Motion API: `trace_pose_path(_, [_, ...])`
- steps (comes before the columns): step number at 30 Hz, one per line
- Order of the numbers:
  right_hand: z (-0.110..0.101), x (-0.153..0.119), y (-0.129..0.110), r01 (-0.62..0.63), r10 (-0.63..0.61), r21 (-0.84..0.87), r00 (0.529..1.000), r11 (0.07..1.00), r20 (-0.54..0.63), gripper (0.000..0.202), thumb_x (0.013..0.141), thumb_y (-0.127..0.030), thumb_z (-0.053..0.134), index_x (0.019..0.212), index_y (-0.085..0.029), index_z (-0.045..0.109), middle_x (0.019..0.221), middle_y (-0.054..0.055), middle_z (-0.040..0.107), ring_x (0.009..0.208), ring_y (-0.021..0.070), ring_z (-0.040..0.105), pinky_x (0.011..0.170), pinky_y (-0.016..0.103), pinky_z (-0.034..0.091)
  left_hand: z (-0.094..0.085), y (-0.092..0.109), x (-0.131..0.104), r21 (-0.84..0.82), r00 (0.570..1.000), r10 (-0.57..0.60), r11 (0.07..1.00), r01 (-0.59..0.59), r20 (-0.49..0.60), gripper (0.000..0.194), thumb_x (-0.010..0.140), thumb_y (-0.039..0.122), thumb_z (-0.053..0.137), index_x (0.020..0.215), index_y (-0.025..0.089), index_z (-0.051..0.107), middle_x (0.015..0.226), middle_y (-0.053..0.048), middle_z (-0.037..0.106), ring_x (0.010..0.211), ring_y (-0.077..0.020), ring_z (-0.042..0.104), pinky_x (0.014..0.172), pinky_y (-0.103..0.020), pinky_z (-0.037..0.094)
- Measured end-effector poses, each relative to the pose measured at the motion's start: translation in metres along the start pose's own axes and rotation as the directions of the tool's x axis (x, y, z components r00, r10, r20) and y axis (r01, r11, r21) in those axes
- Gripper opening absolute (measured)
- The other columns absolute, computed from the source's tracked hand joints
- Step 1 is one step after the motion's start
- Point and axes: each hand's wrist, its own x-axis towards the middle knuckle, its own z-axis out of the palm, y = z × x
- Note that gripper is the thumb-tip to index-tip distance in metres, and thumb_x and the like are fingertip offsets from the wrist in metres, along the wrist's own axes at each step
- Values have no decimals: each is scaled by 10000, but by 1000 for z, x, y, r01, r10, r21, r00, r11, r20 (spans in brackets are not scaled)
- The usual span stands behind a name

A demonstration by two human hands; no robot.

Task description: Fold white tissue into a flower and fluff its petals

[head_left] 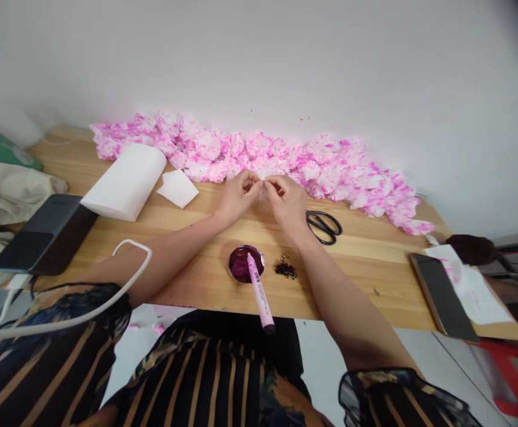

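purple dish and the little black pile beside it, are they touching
Apart: the head view shows a strip of bare wood between the purple dish and the black pile.

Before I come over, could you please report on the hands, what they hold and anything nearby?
Left hand and right hand close together, pinching a thin white piece. Marker lying over the bowl. Scissors beside the right hand.
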Motion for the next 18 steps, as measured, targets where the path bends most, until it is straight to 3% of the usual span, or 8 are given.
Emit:
trace_pose_path(6, [2,-1,1,0,0,-19,1000,1000,-7,191,920,-328,570,875,-248,738,900,41,743,823,203,636,798,348,488,-1,-2,4,-7,998,-41,999,41,-52,140,862,135,613,735,178,571,672,41,572,630,-94,519,607,-219,387])
trace_pose_path(10, [4,1,3,-131,137,159,990,979,-27,178,878,-355,609,858,-227,731,853,17,730,753,166,616,778,325,493,0,2,4,-73,994,-76,995,71,-74,155,854,120,607,720,178,557,634,53,548,594,-85,504,597,-215,387])
trace_pose_path(15, [6,4,7,-325,321,424,943,845,84,199,824,-402,652,872,-221,720,807,-14,709,742,140,594,717,285,497,0,-2,3,-42,997,-23,999,20,-71,127,865,155,606,745,178,573,661,46,573,616,-89,526,617,-216,402])
trace_pose_path(18, [2,5,6,-258,258,369,965,893,50,205,833,-408,654,877,-222,726,844,-6,730,753,144,610,735,296,498,0,-3,2,21,998,30,999,-29,-50,99,862,167,619,768,180,593,700,36,607,646,-95,549,635,-221,409])
